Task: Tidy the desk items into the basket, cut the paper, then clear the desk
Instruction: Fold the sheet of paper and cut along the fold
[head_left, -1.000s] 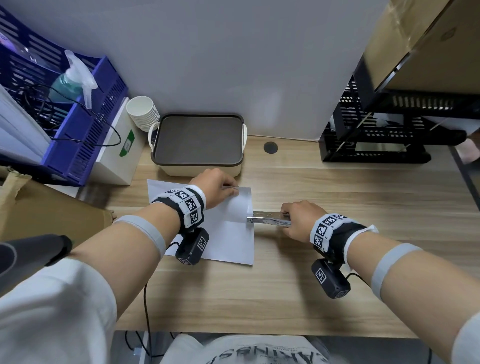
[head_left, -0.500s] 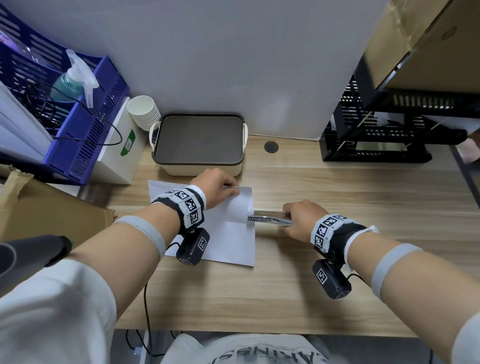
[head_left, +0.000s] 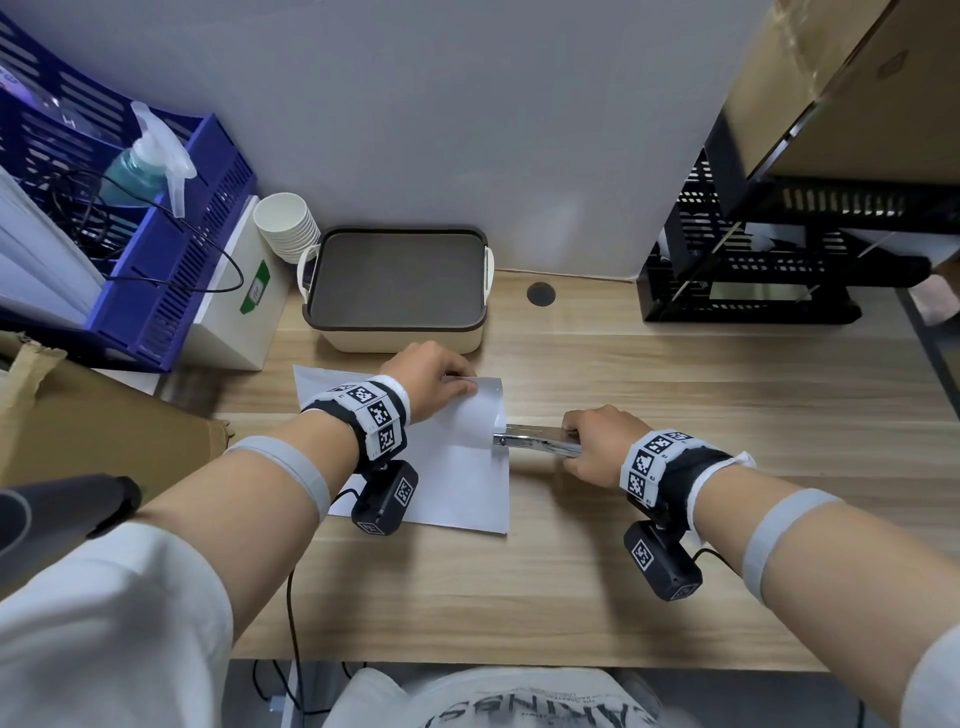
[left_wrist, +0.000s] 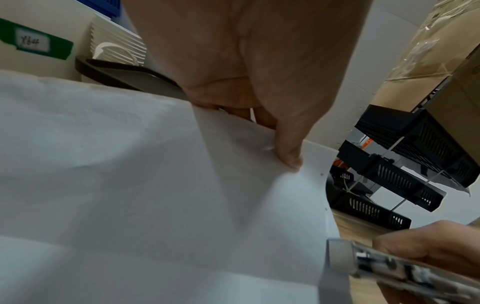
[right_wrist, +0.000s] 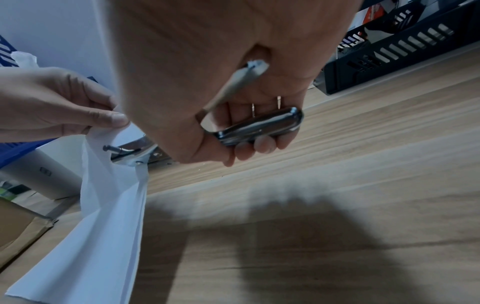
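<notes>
We are working the white paper sheet lying flat on the wooden desk, its far right corner lifted. Our left hand is pinching that corner up, while our right hand is gripping folding metal scissors, their long axis pointing left into the sheet's right edge, just in front of the lidded basket.

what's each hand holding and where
Left hand pinches the paper at its lifted far right corner; right hand grips the metal cutter by its handle.
</notes>
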